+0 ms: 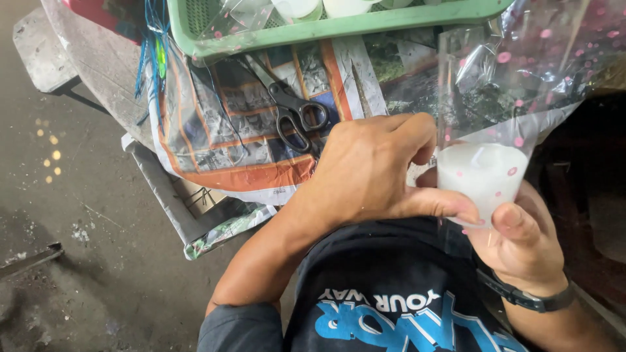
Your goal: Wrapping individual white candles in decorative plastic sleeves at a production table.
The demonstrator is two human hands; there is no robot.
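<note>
Left of the white candle (481,179), black-handled scissors (291,107) lie on a sheet of printed paper (261,140) that covers the table (98,72), their handles pointing toward the person. Up and left of the candle, a green plastic basket (326,27) sits at the far edge of the paper, with more white pieces inside.

The left hand (372,173) comes in from the candle's left. Its fingers (417,137) are curled closed against the clear, pink-dotted plastic bag (502,85), and the thumb presses across the candle's lower front.

The candle stands upright inside the bag, its long axis running bottom to top, with the loose mouth of the bag rising above it.

The right hand (521,241), with a dark watch (528,298) at the wrist, cups the candle from below and to the right, its thumb on the lower rim. Both hands touch the wrapped candle, and the right one carries it.
</note>
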